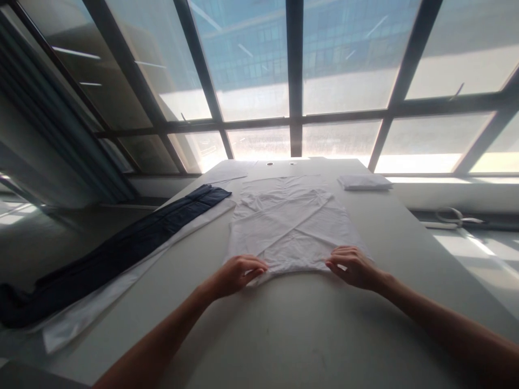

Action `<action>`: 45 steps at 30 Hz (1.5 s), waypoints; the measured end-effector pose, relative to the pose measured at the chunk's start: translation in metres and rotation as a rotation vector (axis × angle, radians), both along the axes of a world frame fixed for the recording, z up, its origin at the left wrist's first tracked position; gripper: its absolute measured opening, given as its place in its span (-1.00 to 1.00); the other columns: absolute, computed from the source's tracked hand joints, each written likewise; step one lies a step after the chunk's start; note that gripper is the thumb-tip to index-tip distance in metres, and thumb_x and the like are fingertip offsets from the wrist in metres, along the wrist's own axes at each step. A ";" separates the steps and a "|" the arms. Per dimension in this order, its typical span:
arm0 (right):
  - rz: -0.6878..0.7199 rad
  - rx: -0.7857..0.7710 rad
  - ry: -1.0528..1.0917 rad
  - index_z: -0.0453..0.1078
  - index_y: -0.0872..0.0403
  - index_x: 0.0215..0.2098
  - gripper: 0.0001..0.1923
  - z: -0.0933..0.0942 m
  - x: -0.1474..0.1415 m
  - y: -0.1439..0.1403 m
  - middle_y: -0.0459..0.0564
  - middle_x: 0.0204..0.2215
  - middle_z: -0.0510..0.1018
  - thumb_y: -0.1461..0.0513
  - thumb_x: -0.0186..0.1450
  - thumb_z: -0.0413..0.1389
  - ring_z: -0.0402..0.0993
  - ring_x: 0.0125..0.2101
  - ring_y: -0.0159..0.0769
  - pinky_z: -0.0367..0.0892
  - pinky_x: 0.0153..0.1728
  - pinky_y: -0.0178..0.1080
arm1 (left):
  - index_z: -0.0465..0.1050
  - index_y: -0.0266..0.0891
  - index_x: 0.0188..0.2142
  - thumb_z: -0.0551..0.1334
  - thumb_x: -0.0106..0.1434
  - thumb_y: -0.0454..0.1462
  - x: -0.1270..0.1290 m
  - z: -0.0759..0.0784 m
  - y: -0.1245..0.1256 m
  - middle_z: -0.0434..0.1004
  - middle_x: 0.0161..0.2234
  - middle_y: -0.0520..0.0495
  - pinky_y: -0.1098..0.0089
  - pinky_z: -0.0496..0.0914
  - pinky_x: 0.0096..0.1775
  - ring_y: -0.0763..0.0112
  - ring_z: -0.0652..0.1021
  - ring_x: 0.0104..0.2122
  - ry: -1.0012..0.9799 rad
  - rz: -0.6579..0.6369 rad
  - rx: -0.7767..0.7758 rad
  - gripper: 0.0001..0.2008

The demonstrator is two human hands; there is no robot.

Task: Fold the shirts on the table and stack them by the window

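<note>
Left hand (237, 275), right hand (352, 266), pinching shirt hem (292, 224)

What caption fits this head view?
Left hand and right hand grip near corners of a white garment on a table.

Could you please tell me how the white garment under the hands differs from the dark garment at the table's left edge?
The white garment lies spread wide at the table's middle; the dark garment is a long, narrow strip. The left hand and right hand grip the white one's near edge; the dark one lies untouched. Both lie flat.
</note>
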State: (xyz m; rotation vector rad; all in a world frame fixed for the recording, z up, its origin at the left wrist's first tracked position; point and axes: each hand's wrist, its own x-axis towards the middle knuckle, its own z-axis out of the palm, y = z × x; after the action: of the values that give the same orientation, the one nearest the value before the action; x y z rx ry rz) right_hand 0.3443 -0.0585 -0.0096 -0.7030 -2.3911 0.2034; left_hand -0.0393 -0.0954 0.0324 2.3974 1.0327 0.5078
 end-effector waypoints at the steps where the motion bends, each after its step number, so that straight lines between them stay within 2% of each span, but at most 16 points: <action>1: 0.006 0.004 -0.003 0.58 0.01 -0.26 -0.66 0.000 0.000 0.000 -0.04 -0.51 0.56 0.13 0.52 0.00 0.46 -0.48 -0.30 0.42 -0.22 -0.20 | 0.65 -0.18 -0.04 0.15 0.50 -0.12 -0.001 -0.001 0.001 0.68 -0.15 -0.16 0.32 0.48 -0.03 0.26 0.65 -0.14 -0.021 0.044 0.042 -0.68; 3: 0.044 -0.015 -0.049 0.57 0.01 -0.18 -0.72 0.000 -0.001 0.000 0.00 -0.44 0.57 0.17 0.51 0.01 0.45 -0.40 -0.27 0.36 -0.25 -0.22 | 0.66 -0.21 -0.13 0.19 0.48 -0.14 0.000 -0.004 0.002 0.64 -0.26 -0.12 0.40 0.46 -0.15 0.34 0.61 -0.26 -0.041 0.088 0.095 -0.72; 7: 0.056 -0.080 -0.170 0.47 0.01 -0.41 -0.73 0.005 -0.004 -0.004 -0.06 -0.49 0.47 0.29 0.43 0.04 0.34 -0.42 -0.30 0.24 -0.35 -0.28 | 0.62 -0.21 -0.29 0.27 0.41 -0.19 0.006 -0.012 0.002 0.59 -0.32 -0.04 0.47 0.38 -0.23 0.41 0.56 -0.33 0.016 0.045 0.039 -0.80; 11: 0.075 -0.171 -0.208 0.30 0.03 -0.54 -0.73 0.011 -0.001 -0.004 -0.15 -0.55 0.38 0.37 0.31 0.08 0.25 -0.49 -0.37 0.17 -0.36 -0.29 | 0.61 -0.21 -0.30 0.32 0.36 -0.22 0.004 -0.016 0.003 0.59 -0.35 0.01 0.50 0.35 -0.26 0.43 0.53 -0.35 0.058 0.037 -0.066 -0.87; 15: 0.112 -0.252 -0.185 0.16 0.04 -0.62 -0.63 0.007 0.007 0.005 -0.21 -0.61 0.25 0.34 0.33 0.07 0.12 -0.54 -0.43 0.11 -0.41 -0.31 | 0.62 -0.21 -0.29 0.33 0.35 -0.22 -0.001 -0.017 0.005 0.57 -0.37 0.02 0.50 0.34 -0.28 0.44 0.50 -0.38 0.040 0.039 -0.118 -0.87; 18: 0.030 -0.225 -0.111 0.13 0.04 -0.67 -0.54 -0.001 0.013 0.013 -0.22 -0.66 0.16 0.27 0.40 0.04 0.03 -0.59 -0.43 0.04 -0.48 -0.31 | 0.61 -0.22 -0.29 0.32 0.36 -0.20 -0.002 -0.016 0.005 0.58 -0.36 0.00 0.49 0.36 -0.27 0.43 0.51 -0.37 0.037 0.027 -0.123 -0.84; 20: -0.068 -0.157 -0.023 0.24 0.04 -0.64 -0.53 -0.004 0.014 0.014 -0.18 -0.65 0.24 0.22 0.45 0.02 0.10 -0.58 -0.41 0.09 -0.48 -0.30 | 0.61 -0.22 -0.31 0.31 0.37 -0.17 0.000 -0.015 0.004 0.58 -0.36 -0.01 0.48 0.37 -0.27 0.42 0.52 -0.37 0.053 0.012 -0.088 -0.81; 23: -0.099 -0.064 0.059 0.52 0.06 -0.35 -0.68 -0.002 0.007 0.007 0.00 -0.44 0.54 0.19 0.48 0.01 0.41 -0.41 -0.29 0.32 -0.34 -0.25 | 0.62 -0.22 -0.29 0.21 0.45 -0.13 0.006 -0.015 0.001 0.58 -0.35 -0.06 0.42 0.42 -0.21 0.37 0.55 -0.33 0.027 0.024 0.048 -0.72; 25: -0.043 -0.049 0.028 0.55 0.04 -0.02 -0.71 0.001 -0.004 -0.001 0.12 -0.16 0.64 0.21 0.49 0.00 0.53 -0.14 -0.18 0.42 -0.11 -0.15 | 0.60 -0.20 -0.04 0.11 0.51 -0.13 0.012 -0.018 0.001 0.63 -0.16 -0.16 0.33 0.46 -0.06 0.28 0.59 -0.15 -0.021 0.056 0.146 -0.69; 28: 0.026 -0.114 -0.104 0.26 0.06 0.38 -0.50 0.001 -0.021 -0.012 0.17 0.27 0.43 0.19 0.50 -0.02 0.31 0.27 -0.09 0.28 0.23 -0.02 | 0.17 -0.15 0.42 0.03 0.55 -0.12 0.018 -0.029 0.003 0.36 0.30 -0.23 0.17 0.32 0.25 0.16 0.39 0.27 0.042 0.077 0.194 -0.49; 30: 0.042 -0.182 -0.190 0.07 0.08 0.48 -0.38 -0.001 -0.028 -0.015 0.16 0.41 0.21 0.14 0.51 -0.01 0.10 0.40 -0.08 0.10 0.36 0.03 | 0.00 -0.11 0.48 -0.01 0.56 -0.09 0.019 -0.038 0.007 0.13 0.43 -0.16 0.10 0.13 0.36 0.15 0.17 0.41 0.167 0.047 0.174 -0.43; 32: 0.034 -0.235 -0.241 0.04 0.09 0.49 -0.36 -0.003 -0.031 -0.015 0.16 0.43 0.16 0.09 0.51 -0.01 0.03 0.42 -0.07 0.00 0.40 0.04 | 0.01 -0.09 0.48 -0.05 0.57 -0.05 0.017 -0.045 0.011 0.02 0.47 -0.11 0.06 -0.01 0.40 0.15 0.05 0.45 0.269 0.003 0.146 -0.43; 35: -0.015 -0.256 -0.228 0.29 0.06 0.37 -0.49 -0.001 -0.029 -0.013 0.15 0.34 0.34 0.08 0.52 -0.03 0.15 0.38 -0.06 0.04 0.38 0.05 | 0.00 -0.11 0.48 -0.10 0.58 -0.03 0.014 -0.049 0.015 -0.08 0.48 -0.09 0.06 -0.08 0.42 0.17 -0.03 0.46 0.337 -0.016 0.112 -0.43; 39: -0.112 -0.288 -0.067 0.59 0.04 -0.04 -0.59 0.001 -0.025 -0.009 0.12 0.05 0.63 0.10 0.54 -0.09 0.46 0.18 -0.06 0.32 0.21 -0.02 | -0.02 -0.10 0.49 -0.10 0.58 -0.02 0.012 -0.049 0.015 -0.10 0.48 -0.09 0.07 -0.07 0.42 0.18 -0.04 0.46 0.339 -0.007 0.110 -0.42; 42: -0.365 -0.282 0.109 0.60 0.07 -0.08 -0.59 -0.001 -0.017 0.004 0.14 -0.03 0.66 0.11 0.50 -0.07 0.56 0.04 -0.05 0.40 0.09 -0.05 | -0.03 -0.08 0.49 -0.09 0.58 -0.02 0.011 -0.050 0.015 -0.09 0.48 -0.08 0.07 -0.07 0.42 0.18 -0.03 0.46 0.328 -0.009 0.116 -0.42; 45: -0.625 -0.261 0.207 0.58 0.13 -0.02 -0.62 -0.004 0.005 0.032 0.19 0.01 0.63 0.15 0.41 -0.01 0.54 0.04 -0.04 0.36 0.13 -0.05 | -0.01 -0.08 0.48 -0.10 0.57 -0.01 0.011 -0.051 0.016 -0.07 0.48 -0.09 0.06 -0.07 0.41 0.17 -0.02 0.46 0.327 -0.012 0.110 -0.42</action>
State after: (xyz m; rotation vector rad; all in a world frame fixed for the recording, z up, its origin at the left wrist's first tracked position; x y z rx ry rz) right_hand 0.3489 -0.0267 -0.0132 -1.4333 -1.8614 0.3048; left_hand -0.0287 -0.0795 -0.0191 2.6418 1.1498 0.1728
